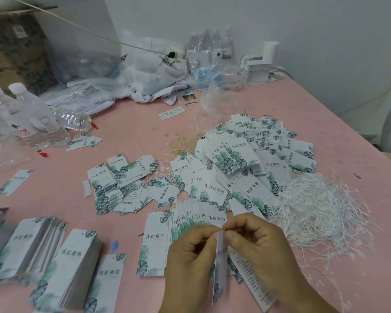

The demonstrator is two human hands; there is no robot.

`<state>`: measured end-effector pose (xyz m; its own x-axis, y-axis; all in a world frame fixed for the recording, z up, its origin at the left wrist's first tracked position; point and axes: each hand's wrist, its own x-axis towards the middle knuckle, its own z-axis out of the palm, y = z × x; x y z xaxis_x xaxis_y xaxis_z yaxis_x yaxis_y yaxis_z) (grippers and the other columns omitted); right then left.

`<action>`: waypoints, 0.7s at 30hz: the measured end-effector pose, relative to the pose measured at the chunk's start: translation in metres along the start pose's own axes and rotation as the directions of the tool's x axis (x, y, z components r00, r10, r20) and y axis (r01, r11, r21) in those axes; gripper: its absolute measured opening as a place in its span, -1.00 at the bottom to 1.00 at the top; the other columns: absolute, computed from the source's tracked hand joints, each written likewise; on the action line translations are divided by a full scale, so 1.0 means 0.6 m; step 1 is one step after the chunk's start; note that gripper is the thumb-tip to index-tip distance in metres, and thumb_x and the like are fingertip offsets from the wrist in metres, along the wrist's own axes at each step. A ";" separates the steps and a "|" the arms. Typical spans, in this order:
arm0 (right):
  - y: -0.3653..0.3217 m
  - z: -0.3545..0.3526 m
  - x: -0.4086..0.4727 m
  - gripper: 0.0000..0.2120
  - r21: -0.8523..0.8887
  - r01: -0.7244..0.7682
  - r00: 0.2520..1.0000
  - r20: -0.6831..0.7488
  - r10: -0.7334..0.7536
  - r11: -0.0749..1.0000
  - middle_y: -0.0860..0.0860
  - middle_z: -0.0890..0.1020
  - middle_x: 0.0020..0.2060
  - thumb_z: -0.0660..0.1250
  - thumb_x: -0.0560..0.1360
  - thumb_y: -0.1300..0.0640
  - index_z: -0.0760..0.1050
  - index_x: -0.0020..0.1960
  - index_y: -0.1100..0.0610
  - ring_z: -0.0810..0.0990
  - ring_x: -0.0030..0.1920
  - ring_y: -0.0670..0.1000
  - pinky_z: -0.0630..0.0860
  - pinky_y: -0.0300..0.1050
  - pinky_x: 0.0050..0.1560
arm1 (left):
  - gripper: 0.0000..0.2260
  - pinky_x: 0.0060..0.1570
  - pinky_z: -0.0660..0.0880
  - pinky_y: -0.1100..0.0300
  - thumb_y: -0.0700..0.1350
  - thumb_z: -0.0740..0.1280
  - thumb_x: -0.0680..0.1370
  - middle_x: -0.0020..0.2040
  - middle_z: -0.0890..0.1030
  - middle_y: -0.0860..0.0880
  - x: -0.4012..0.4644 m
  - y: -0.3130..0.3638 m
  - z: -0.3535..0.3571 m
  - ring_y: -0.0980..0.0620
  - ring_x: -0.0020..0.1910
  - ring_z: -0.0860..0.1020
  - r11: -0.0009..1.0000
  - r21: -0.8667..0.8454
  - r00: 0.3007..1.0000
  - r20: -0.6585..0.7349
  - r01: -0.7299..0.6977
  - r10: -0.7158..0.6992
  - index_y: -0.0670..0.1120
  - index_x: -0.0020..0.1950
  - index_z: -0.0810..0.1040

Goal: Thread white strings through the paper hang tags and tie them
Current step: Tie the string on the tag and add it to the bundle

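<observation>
My left hand (190, 260) and my right hand (255, 247) meet at the bottom centre and together pinch the top of a white hang tag (220, 267) with green leaf print, held edge-on and upright. Whether a string passes between my fingertips cannot be made out. A tangled heap of white strings (321, 213) lies just right of my right hand. Behind my hands a big pile of tags with strings on them (246, 163) spreads over the pink table (133, 132). A fanned row of tags (196, 215) lies just beyond my fingers.
Neat stacks of tags (75, 272) stand at the lower left, and a loose heap of tags (120, 184) lies centre left. Water bottles (32, 118) stand at the left. Crumpled plastic bags (149, 71) and more bottles (210, 46) fill the back. The table's edge runs along the right.
</observation>
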<state>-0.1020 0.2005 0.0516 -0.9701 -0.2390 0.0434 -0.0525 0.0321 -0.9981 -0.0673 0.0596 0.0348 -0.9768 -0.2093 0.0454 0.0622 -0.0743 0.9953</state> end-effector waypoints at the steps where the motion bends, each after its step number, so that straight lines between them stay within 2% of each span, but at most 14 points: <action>1: 0.001 0.001 0.000 -0.75 -0.004 -0.002 1.000 0.006 0.002 1.000 0.04 0.68 -0.25 0.46 0.45 0.32 0.67 -0.12 -0.04 0.63 -0.23 -0.03 0.58 -0.24 -0.17 | -0.80 -0.18 0.59 -0.07 0.10 0.47 0.41 -0.18 0.69 -0.12 -0.002 -0.001 0.002 -0.09 -0.20 0.65 0.998 0.049 0.999 -0.018 -0.033 0.034 -0.01 -0.12 0.71; 3: 0.000 0.003 0.000 -0.76 -0.008 -0.001 1.000 0.021 0.002 1.000 0.03 0.69 -0.25 0.46 0.45 0.29 0.67 -0.10 -0.05 0.64 -0.22 -0.05 0.58 -0.26 -0.17 | -0.86 -0.24 0.57 -0.08 0.10 0.43 0.44 -0.20 0.66 -0.10 -0.005 0.000 0.005 -0.05 -0.26 0.61 0.988 0.132 0.995 -0.045 -0.077 0.084 0.04 -0.16 0.66; 6: -0.004 -0.006 0.004 -0.86 0.040 -0.012 1.000 -0.004 0.012 0.999 0.00 0.67 -0.24 0.47 0.44 0.08 0.66 -0.02 -0.08 0.63 -0.23 -0.09 0.57 -0.29 -0.19 | -0.87 -0.39 0.45 0.19 0.07 0.36 0.46 -0.32 0.61 -0.04 -0.002 0.004 0.001 0.10 -0.40 0.48 0.982 0.171 0.991 -0.090 -0.079 0.095 0.04 -0.20 0.60; 8: -0.004 -0.021 0.012 -0.89 -0.015 -0.026 0.994 -0.106 0.025 1.000 -0.02 0.67 -0.25 0.40 0.47 0.03 0.64 -0.01 -0.10 0.62 -0.27 -0.09 0.58 -0.25 -0.21 | -0.88 -0.39 0.43 0.26 -0.01 0.33 0.48 -0.34 0.59 -0.08 0.006 0.008 -0.008 0.12 -0.40 0.46 0.995 0.097 0.988 -0.145 -0.034 0.048 0.01 -0.19 0.61; 10: -0.002 -0.040 0.021 -0.85 -0.098 -0.058 0.979 -0.202 0.038 0.993 -0.04 0.66 -0.26 0.39 0.50 0.15 0.63 -0.06 -0.10 0.60 -0.26 -0.08 0.60 -0.16 -0.20 | -0.80 -0.41 0.44 0.24 -0.12 0.29 0.57 -0.36 0.58 -0.08 0.015 0.011 -0.018 0.09 -0.41 0.47 1.000 -0.009 0.981 -0.193 0.024 -0.026 -0.05 -0.22 0.61; 11: -0.001 -0.050 0.023 -0.83 -0.167 -0.094 0.977 -0.207 0.058 0.982 -0.04 0.65 -0.26 0.41 0.50 0.17 0.62 -0.08 -0.11 0.59 -0.25 -0.08 0.61 -0.07 -0.17 | -0.73 -0.45 0.42 0.24 -0.19 0.25 0.62 -0.36 0.56 -0.07 0.020 0.013 -0.022 0.07 -0.43 0.45 0.996 -0.072 0.975 -0.210 0.054 -0.068 -0.06 -0.26 0.61; 12: -0.002 -0.058 0.023 -0.84 -0.284 -0.132 0.981 -0.173 0.085 0.950 -0.06 0.63 -0.26 0.43 0.48 0.13 0.60 -0.09 -0.14 0.57 -0.26 -0.11 0.60 0.00 -0.14 | -0.66 -0.47 0.38 0.24 -0.25 0.21 0.63 -0.36 0.55 -0.09 0.025 0.016 -0.024 0.05 -0.44 0.42 0.986 -0.145 0.969 -0.219 0.081 -0.112 -0.07 -0.30 0.61; 13: -0.004 -0.064 0.021 -0.85 -0.438 -0.163 0.986 -0.114 0.125 0.884 -0.09 0.60 -0.26 0.44 0.45 0.03 0.55 -0.08 -0.20 0.52 -0.30 -0.18 0.58 -0.02 -0.15 | -0.60 -0.49 0.34 0.25 -0.28 0.17 0.63 -0.34 0.54 -0.11 0.028 0.019 -0.025 0.05 -0.45 0.41 0.970 -0.220 0.962 -0.224 0.103 -0.153 -0.06 -0.34 0.61; 14: -0.005 -0.066 0.018 -0.82 -0.587 -0.167 0.984 -0.047 0.172 0.793 -0.15 0.57 -0.25 0.44 0.41 -0.11 0.48 -0.05 -0.27 0.50 -0.31 -0.22 0.56 -0.11 -0.22 | -0.56 -0.51 0.32 0.26 -0.29 0.14 0.63 -0.32 0.54 -0.12 0.031 0.021 -0.024 0.05 -0.45 0.41 0.952 -0.281 0.955 -0.231 0.120 -0.189 -0.04 -0.37 0.61; 16: -0.011 -0.058 0.008 -0.62 -0.787 -0.124 0.958 0.063 0.279 0.604 -0.27 0.49 -0.16 0.34 0.32 -0.38 0.32 0.04 -0.33 0.50 -0.25 -0.28 0.42 -0.31 -0.36 | -0.51 -0.54 0.30 0.28 -0.28 0.11 0.64 -0.31 0.55 -0.12 0.034 0.025 -0.022 0.08 -0.46 0.42 0.927 -0.349 0.940 -0.247 0.142 -0.237 -0.02 -0.41 0.61; 18: -0.011 -0.039 -0.001 -0.40 -0.890 0.020 0.936 0.177 0.306 0.456 -0.32 0.39 -0.03 0.21 0.25 -0.51 0.18 0.20 -0.32 0.46 -0.13 -0.29 0.33 -0.35 -0.32 | -0.50 -0.56 0.29 0.29 -0.27 0.09 0.64 -0.31 0.55 -0.12 0.036 0.025 -0.020 0.07 -0.48 0.40 0.912 -0.381 0.931 -0.255 0.151 -0.261 -0.03 -0.40 0.61; 19: -0.007 -0.029 -0.005 -0.29 -0.907 0.101 0.928 0.234 0.289 0.408 -0.30 0.34 0.02 0.17 0.26 -0.52 0.12 0.31 -0.24 0.43 -0.06 -0.25 0.31 -0.34 -0.25 | -0.53 -0.57 0.28 0.29 -0.26 0.08 0.65 -0.31 0.55 -0.14 0.036 0.025 -0.021 0.06 -0.50 0.38 0.908 -0.393 0.930 -0.255 0.149 -0.264 -0.07 -0.35 0.62; 21: 0.000 -0.018 -0.008 -0.24 -0.915 0.181 0.932 0.277 0.235 0.362 -0.21 0.31 0.10 0.16 0.35 -0.45 0.04 0.42 -0.14 0.40 0.03 -0.14 0.35 -0.20 -0.15 | -0.67 -0.56 0.34 0.27 -0.25 0.07 0.67 -0.31 0.57 -0.17 0.037 0.022 -0.022 0.04 -0.48 0.39 0.907 -0.396 0.927 -0.268 0.141 -0.261 -0.26 -0.15 0.56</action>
<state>-0.1000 0.2121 0.0522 -0.8505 -0.4838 -0.2063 -0.4111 0.8562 -0.3131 -0.0853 0.0413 0.0478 -0.8670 -0.4363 -0.2408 0.0001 -0.4833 0.8755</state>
